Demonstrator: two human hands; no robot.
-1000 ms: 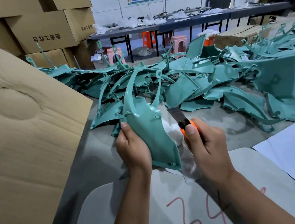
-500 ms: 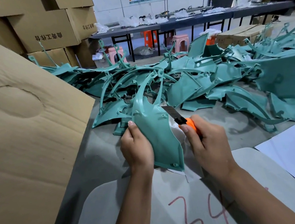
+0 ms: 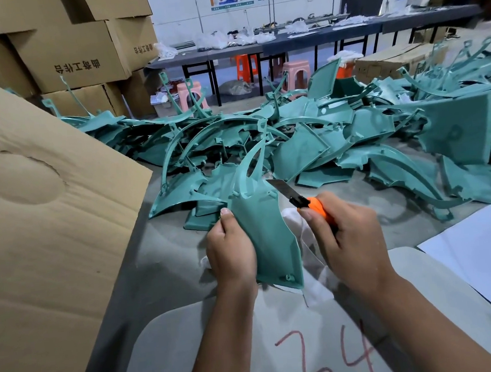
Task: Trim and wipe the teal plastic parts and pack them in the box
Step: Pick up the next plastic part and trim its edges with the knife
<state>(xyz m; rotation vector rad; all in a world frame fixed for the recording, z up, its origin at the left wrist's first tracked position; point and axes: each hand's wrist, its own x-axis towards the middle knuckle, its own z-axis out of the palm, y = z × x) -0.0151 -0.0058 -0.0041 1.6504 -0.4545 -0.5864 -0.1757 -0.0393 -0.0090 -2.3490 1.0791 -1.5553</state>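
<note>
Knife blade (image 3: 283, 189) now higher beside forked teal part (image 3: 264, 228)

A red handwritten "34" marks the grey sheet (image 3: 192, 338); carton (image 3: 78, 52) print seems inverted, unreadable.

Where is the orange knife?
In the head view, right of centre: the right hand grips the orange knife, its blade beside the teal part that the left hand holds.
</note>
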